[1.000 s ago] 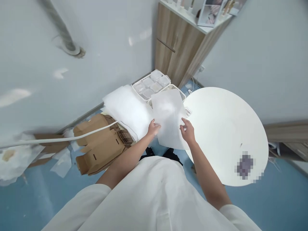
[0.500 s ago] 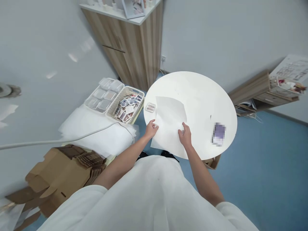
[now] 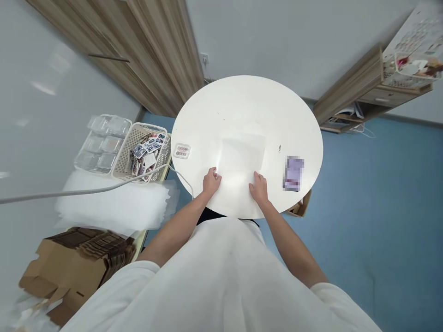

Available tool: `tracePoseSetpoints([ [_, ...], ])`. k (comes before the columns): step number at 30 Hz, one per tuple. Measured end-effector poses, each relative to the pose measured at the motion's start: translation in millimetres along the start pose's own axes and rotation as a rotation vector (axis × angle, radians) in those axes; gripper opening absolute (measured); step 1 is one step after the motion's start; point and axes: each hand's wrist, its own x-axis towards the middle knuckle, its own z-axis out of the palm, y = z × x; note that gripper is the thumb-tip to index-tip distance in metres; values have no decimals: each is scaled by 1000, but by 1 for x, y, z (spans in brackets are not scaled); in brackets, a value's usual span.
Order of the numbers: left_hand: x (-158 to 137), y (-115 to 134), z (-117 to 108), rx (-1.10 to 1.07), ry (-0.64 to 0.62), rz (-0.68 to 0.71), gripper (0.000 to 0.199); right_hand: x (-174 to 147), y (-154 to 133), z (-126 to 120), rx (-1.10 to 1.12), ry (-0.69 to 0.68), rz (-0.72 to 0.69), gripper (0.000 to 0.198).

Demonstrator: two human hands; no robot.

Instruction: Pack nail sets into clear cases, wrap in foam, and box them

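Note:
A thin, whitish, see-through sheet (image 3: 241, 154) lies nearly flat on the white round table (image 3: 270, 99), close to its front edge. My left hand (image 3: 211, 182) is at the sheet's left edge, thumb and fingers closed on it. At the right edge, my right hand (image 3: 259, 188) pinches the sheet the same way. The sheet's near end blends with the white tabletop, so its outline there is hard to make out. Left of the sheet rests a small clear tray (image 3: 182, 151) with small pinkish pieces inside.
A pixelated purple item (image 3: 294, 173) lies on the table's right. To the left stand a basket of printed cards (image 3: 119, 161), clear plastic boxes (image 3: 111, 144), a stack of white sheets (image 3: 114, 200) and folded cardboard boxes (image 3: 65, 265). A white cable (image 3: 104, 187) crosses in front.
The sheet has come down flatter onto the table, with both hands still at its side edges. My view has turned, so the table appears farther left and higher.

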Motion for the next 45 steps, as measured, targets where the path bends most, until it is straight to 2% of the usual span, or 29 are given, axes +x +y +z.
tracePoseSetpoints([
  [11, -2, 0, 10, 98, -5, 48, 49, -8, 10, 3, -39, 71, 96, 50],
  [16, -11, 3, 1, 142, 24, 209, 50, -24, 7, -7, -24, 104, 70, 47],
  [18, -20, 2, -4, 185, -40, 278, 48, -35, 6, -9, -54, 75, 5, 41],
  [22, -39, -3, -8, 230, -253, 360, 43, -52, 4, -5, -112, -79, -197, 32],
  [25, -44, -6, -6, 257, -320, 398, 45, -54, 3, 2, -150, -113, -218, 32],
  [33, -25, -2, 0, 349, -325, 452, 53, -36, -2, 1, -163, -86, -137, 33],
  [40, -19, -4, 4, 294, -278, 492, 53, -29, -3, 0, -183, -91, -132, 32],
  [45, -20, -5, 4, 479, -293, 537, 53, -30, -6, -1, -249, -107, -123, 32],
])
